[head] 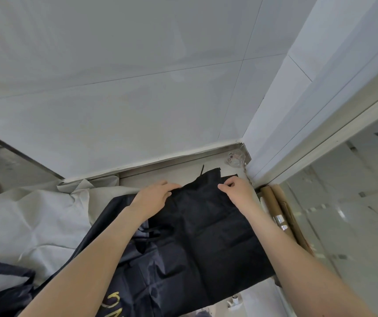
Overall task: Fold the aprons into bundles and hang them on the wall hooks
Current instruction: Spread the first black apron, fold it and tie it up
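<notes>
White tiled wall (137, 88) fills the upper view and meets a grey counter (160, 172) along a pale ledge. At the far left a crumpled pale sheet (35, 220) covers the counter, and a strip of dark cloth (3, 277) crosses the lower left corner. Next to it, dark fabric with yellow lettering (115, 303) lies partly under the left forearm.

The black apron (206, 236) is spread flat on the counter in the middle, its top edge toward the wall, with 1 thin strap (201, 170) poking out beyond that edge. The left hand (155, 197) has its fingers curled over the apron's top edge, gripping the cloth. Just beside it, the right hand (238, 191) pinches the same edge between thumb and forefinger.

In the corner behind sits a clear plastic fitting (237, 159). Further right, 2 brown cardboard tubes (275, 207) lie along a glass panel (343, 213).
</notes>
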`<state>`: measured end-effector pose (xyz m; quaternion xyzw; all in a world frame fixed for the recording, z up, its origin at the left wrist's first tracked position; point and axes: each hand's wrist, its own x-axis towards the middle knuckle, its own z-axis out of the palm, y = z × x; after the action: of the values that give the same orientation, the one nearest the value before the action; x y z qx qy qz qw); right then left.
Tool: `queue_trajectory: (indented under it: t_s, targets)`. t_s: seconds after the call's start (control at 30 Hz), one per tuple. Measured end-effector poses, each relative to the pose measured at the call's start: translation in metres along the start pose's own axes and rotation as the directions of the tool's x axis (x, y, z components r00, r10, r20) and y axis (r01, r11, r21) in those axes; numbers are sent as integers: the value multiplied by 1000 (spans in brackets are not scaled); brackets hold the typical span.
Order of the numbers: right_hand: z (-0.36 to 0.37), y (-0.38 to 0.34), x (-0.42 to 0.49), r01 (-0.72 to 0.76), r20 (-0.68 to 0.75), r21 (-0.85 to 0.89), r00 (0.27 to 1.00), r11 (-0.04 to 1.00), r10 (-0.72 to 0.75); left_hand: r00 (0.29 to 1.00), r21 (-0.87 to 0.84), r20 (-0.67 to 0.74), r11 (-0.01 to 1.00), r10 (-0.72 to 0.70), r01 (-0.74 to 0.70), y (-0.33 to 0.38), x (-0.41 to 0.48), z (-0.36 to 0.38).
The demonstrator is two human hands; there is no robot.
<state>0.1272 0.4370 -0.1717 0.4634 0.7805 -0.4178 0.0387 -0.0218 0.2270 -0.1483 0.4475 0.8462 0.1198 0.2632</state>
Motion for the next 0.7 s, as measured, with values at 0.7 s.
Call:
queue_trajectory:
  t_s: [0.7]
  targets:
    - [-31, 43, -12, -118, -173, 245, 971, 962, 163, 954, 357, 207, 924, -219, 135, -8, 1, -1]
